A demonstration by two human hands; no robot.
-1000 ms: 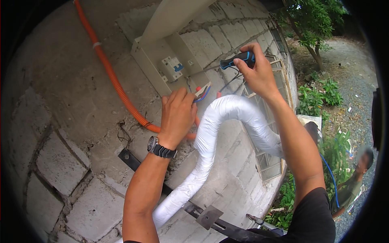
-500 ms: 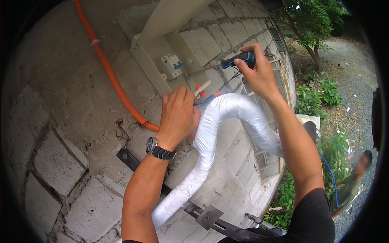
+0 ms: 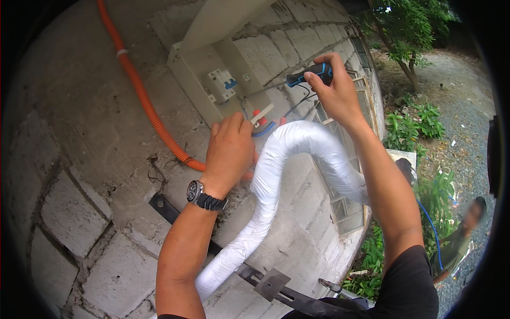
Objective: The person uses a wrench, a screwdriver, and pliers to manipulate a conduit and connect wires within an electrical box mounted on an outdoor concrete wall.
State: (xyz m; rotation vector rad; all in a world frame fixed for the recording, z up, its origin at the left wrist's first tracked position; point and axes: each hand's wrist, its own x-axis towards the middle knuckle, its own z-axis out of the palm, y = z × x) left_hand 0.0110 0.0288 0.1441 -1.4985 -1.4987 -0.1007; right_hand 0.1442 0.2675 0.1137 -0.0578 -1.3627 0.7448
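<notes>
My right hand point(image 3: 336, 87) is closed round the black and blue handle of a screwdriver point(image 3: 309, 75). Its thin shaft points left, toward the right side of an open beige breaker box point(image 3: 187, 85). Inside that box sits a white circuit breaker point(image 3: 221, 86) with blue levers. At the box's lower edge, my left hand point(image 3: 231, 151) has its fingers bent over and closed; what they grip is hidden. Just right of these fingers are blue wires point(image 3: 264, 129), a red piece point(image 3: 259, 116) and a pale strip point(image 3: 262, 114). A dark wire point(image 3: 298, 108) hangs below the screwdriver.
Orange corrugated conduit point(image 3: 142, 98) runs down the block wall and behind my left hand. A white-wrapped pipe point(image 3: 268, 186) arches between my arms. Below are a black metal bracket point(image 3: 272, 285) and a window grille point(image 3: 346, 204). At the right, another person point(image 3: 459, 239) stands by plants.
The whole view has shifted slightly left and up. Both hands stay at nearly the same places, the right one still holding the screwdriver.
</notes>
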